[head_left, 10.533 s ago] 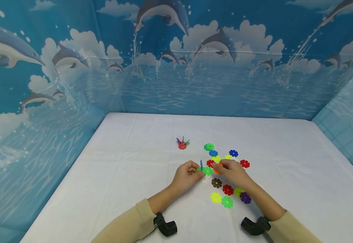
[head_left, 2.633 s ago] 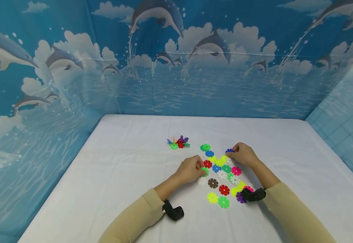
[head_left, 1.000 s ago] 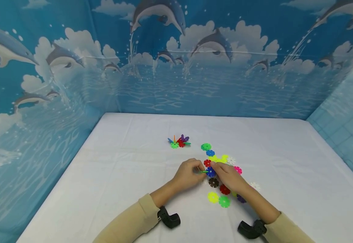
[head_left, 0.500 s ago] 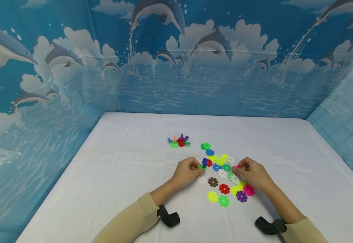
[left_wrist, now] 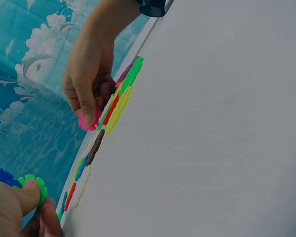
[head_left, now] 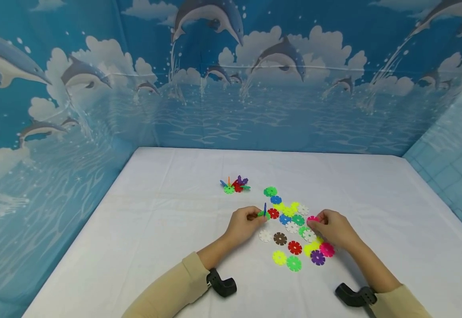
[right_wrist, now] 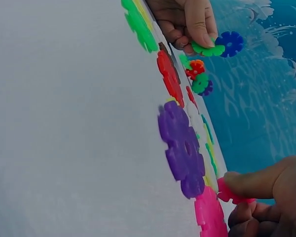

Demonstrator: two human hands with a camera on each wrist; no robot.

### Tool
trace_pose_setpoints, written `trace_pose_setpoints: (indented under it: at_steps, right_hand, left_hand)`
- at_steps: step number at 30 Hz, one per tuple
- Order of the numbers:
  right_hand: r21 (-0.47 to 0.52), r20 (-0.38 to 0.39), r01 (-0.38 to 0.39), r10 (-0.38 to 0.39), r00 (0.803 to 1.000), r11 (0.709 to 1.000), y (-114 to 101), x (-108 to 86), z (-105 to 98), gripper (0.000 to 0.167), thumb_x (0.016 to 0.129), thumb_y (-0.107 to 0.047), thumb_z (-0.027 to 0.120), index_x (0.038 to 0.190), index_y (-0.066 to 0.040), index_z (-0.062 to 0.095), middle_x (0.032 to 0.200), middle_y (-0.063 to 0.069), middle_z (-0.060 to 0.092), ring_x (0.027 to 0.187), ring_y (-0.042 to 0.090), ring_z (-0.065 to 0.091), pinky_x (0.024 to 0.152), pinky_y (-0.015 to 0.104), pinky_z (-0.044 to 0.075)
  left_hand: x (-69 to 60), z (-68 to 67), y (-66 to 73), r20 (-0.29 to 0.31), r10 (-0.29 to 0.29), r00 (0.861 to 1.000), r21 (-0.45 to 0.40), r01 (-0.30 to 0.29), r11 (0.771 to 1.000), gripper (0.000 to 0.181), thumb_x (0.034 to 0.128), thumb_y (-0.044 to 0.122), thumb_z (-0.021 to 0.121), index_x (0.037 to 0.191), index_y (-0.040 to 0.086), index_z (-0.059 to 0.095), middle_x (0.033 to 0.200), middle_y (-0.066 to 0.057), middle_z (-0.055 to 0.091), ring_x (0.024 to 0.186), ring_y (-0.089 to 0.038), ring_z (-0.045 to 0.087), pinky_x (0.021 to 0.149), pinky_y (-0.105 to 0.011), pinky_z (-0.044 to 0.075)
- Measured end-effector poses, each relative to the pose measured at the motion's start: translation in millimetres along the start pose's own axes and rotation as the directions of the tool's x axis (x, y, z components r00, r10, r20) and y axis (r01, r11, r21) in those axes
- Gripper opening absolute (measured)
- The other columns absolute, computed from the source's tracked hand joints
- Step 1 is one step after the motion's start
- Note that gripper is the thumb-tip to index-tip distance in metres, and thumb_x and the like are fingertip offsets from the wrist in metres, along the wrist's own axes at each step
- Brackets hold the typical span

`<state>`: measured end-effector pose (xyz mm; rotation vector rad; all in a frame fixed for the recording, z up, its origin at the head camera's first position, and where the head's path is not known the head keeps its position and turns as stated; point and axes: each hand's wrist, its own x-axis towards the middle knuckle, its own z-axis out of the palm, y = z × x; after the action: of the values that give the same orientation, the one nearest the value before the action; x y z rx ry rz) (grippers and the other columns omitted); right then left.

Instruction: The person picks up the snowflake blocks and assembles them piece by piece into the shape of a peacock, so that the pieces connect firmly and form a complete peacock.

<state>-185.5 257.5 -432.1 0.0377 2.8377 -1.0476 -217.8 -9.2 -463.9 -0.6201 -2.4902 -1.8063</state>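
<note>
My left hand [head_left: 243, 226] pinches a green interlocking snowflake disc [left_wrist: 35, 184] between thumb and fingers, just above the white-clothed table. A dark blue snowflake disc [right_wrist: 231, 44] is slotted into its edge and stands at an angle to it. Off to the right, my right hand [head_left: 337, 227] pinches a pink snowflake disc [right_wrist: 229, 190] by its rim; in the left wrist view it appears raised off the cloth. Between the hands lie loose discs, among them a red disc [head_left: 273, 213], a white disc [head_left: 292, 227] and a brown disc [head_left: 280, 239].
Beyond my left hand stand joined discs [head_left: 234, 185] in green, red, orange, blue and purple. Nearer me lie a yellow disc [head_left: 279, 258], a light green disc [head_left: 294, 263] and a purple disc [head_left: 317, 257]. A dolphin-printed curtain [head_left: 231, 110] borders the table [head_left: 155, 247].
Beside the left hand a second ago with the dark blue disc, my right hand has moved right and picked up a pink disc. The blue disc now stays on the green one. Earlier, the far joined discs grew.
</note>
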Motion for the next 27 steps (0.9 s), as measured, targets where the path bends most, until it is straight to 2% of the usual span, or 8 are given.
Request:
trace_pose_setpoints:
  at_steps: [5, 8, 13, 17, 23, 27]
  right_hand:
    - [0.032, -0.012, 0.068, -0.068, 0.998, 0.997, -9, 0.3, 1, 0.028, 0.097, -0.028, 0.061, 0.092, -0.001, 0.059, 0.070, 0.004, 0.048, 0.064, 0.019, 0.046, 0.052, 0.027, 0.040]
    - [0.087, 0.002, 0.104, -0.105, 0.995, 0.991, -20, 3.0, 6, 0.029, 0.099, -0.029, 0.059, 0.090, -0.001, 0.061, 0.068, 0.003, 0.047, 0.063, 0.019, 0.044, 0.053, 0.027, 0.037]
    - [0.207, 0.063, 0.090, -0.105, 0.993, 0.974, -40, 6.9, 20, 0.036, 0.100, -0.033, 0.056, 0.084, -0.001, 0.058, 0.064, 0.002, 0.045, 0.062, 0.018, 0.043, 0.053, 0.026, 0.036]
    - [0.262, 0.076, 0.088, -0.112, 0.991, 0.961, -54, 8.3, 30, 0.036, 0.101, -0.031, 0.053, 0.081, -0.001, 0.056, 0.064, 0.004, 0.046, 0.061, 0.018, 0.043, 0.053, 0.027, 0.035]
    - [0.285, 0.038, 0.118, -0.134, 0.990, 0.951, -66, 10.3, 40, 0.037, 0.102, -0.029, 0.052, 0.079, 0.000, 0.054, 0.064, 0.004, 0.046, 0.059, 0.017, 0.042, 0.053, 0.027, 0.036]
    - [0.222, 0.011, 0.152, -0.158, 0.987, 0.963, -69, 10.6, 45, 0.035, 0.102, -0.026, 0.051, 0.075, -0.005, 0.050, 0.062, 0.001, 0.041, 0.058, 0.017, 0.039, 0.052, 0.027, 0.032]
  left_hand:
    - [-0.1, -0.4, -0.4, 0.016, 0.000, 1.000, -0.006, 0.000, 1.000, 0.013, 0.0919, 0.010, 0.067, 0.095, -0.001, 0.072, 0.083, -0.005, 0.068, 0.072, -0.006, 0.053, 0.067, -0.021, 0.048]
    - [-0.6, -0.9, -0.1, 0.029, 0.009, 1.000, -0.013, -0.009, 1.000, 0.013, 0.0913, 0.010, 0.067, 0.095, -0.002, 0.073, 0.085, -0.007, 0.069, 0.073, -0.007, 0.054, 0.068, -0.022, 0.049]
    - [-0.7, -0.5, -0.5, 0.055, 0.005, 0.998, -0.011, -0.005, 1.000, 0.012, 0.0891, 0.008, 0.070, 0.095, -0.002, 0.073, 0.086, -0.007, 0.071, 0.073, -0.004, 0.057, 0.070, -0.021, 0.050]
    - [0.0, 0.2, -1.0, 0.066, 0.012, 0.998, -0.009, -0.012, 1.000, 0.012, 0.0887, 0.009, 0.070, 0.094, -0.001, 0.073, 0.085, -0.006, 0.072, 0.072, -0.003, 0.059, 0.068, -0.021, 0.049]
    - [-0.5, 0.2, -1.2, 0.084, 0.045, 0.995, 0.007, -0.046, 0.999, 0.011, 0.0895, 0.009, 0.070, 0.093, 0.000, 0.073, 0.081, -0.004, 0.071, 0.070, -0.003, 0.059, 0.066, -0.020, 0.050]
    - [-0.9, -0.3, -1.9, 0.094, 0.075, 0.993, 0.049, -0.080, 0.996, 0.008, 0.0901, 0.009, 0.069, 0.090, 0.002, 0.073, 0.076, 0.000, 0.069, 0.067, -0.002, 0.058, 0.064, -0.020, 0.049]
